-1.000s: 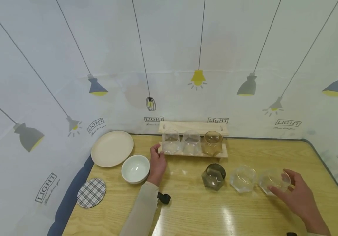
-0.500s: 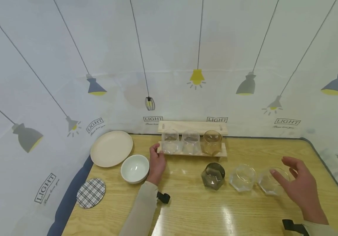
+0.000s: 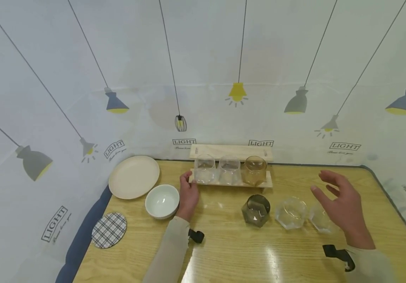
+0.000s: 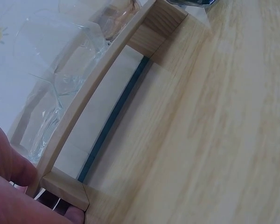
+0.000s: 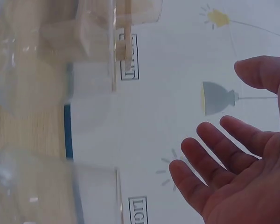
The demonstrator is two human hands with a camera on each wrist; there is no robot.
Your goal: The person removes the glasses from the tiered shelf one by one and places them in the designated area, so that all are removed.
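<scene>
My left hand (image 3: 189, 199) holds the left end of a small two-tier wooden rack (image 3: 231, 151); in the left wrist view its thumb and fingers (image 4: 23, 170) close round the end of the lower board. Two clear glasses and an amber glass (image 3: 255, 171) stand in a row on that lower tier. On the table in front are a smoky grey glass (image 3: 256, 211), a gold-rimmed clear glass (image 3: 290, 213) and another clear glass (image 3: 319, 219) at the right. Over this last one hovers my right hand (image 3: 344, 206), fingers spread and nothing held, hiding part of the glass.
Left of the rack lie a cream plate (image 3: 134, 177), a white bowl (image 3: 162, 201) and a round checked coaster (image 3: 109, 230). A lamp-printed white cloth (image 3: 210, 98) hangs behind the wooden table (image 3: 235, 251).
My right hand has let go of the rightmost clear glass, lifted off it and moved up and to the left. The left hand stays on the rack.
</scene>
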